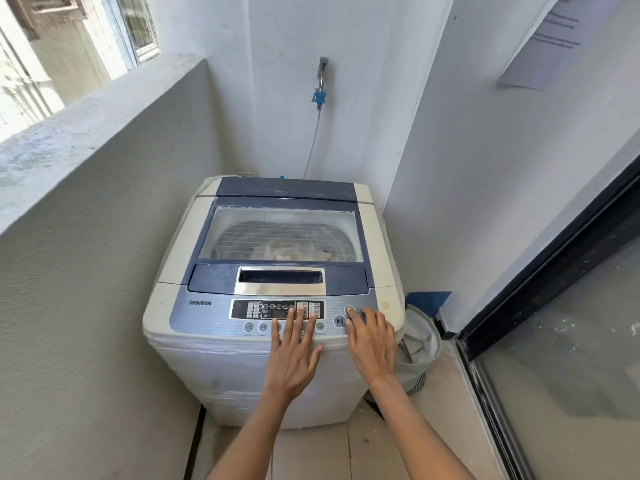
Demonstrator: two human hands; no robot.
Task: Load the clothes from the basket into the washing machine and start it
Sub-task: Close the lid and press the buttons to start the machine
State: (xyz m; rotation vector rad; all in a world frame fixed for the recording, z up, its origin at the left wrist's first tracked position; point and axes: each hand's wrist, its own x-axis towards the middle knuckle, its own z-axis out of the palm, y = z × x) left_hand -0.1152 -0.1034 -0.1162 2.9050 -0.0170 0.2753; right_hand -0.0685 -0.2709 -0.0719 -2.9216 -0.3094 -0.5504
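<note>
Against the corner of a narrow balcony stands the washing machine [273, 299], a top-loader with its lid [282, 233] down; through the clear window of the lid pale clothes [298, 252] show inside the drum. Both hands rest on the control panel [277, 315] at the front edge of the machine. The left hand [294, 355] lies flat, palm down, its fingers straight and spread over the display and the row of round buttons beneath it, holding nothing. The right hand [372, 341] sits just to the right of it, fingers loosely extended, with the index fingertip on or right beside the upper round button [349, 310] at the right end of the panel; the play/pause button [340, 321] lies just beside that finger, to its left. Whether the fingertip actually presses the button cannot be told. The basket [420, 344], a soft grey mesh hamper, stands on the floor just beside the machine's right side, near the right wrist, partly hidden behind it; a little pale fabric shows inside. A tap [322, 81] with a blue fitting is on the wall behind, its hose running down to the machine.
</note>
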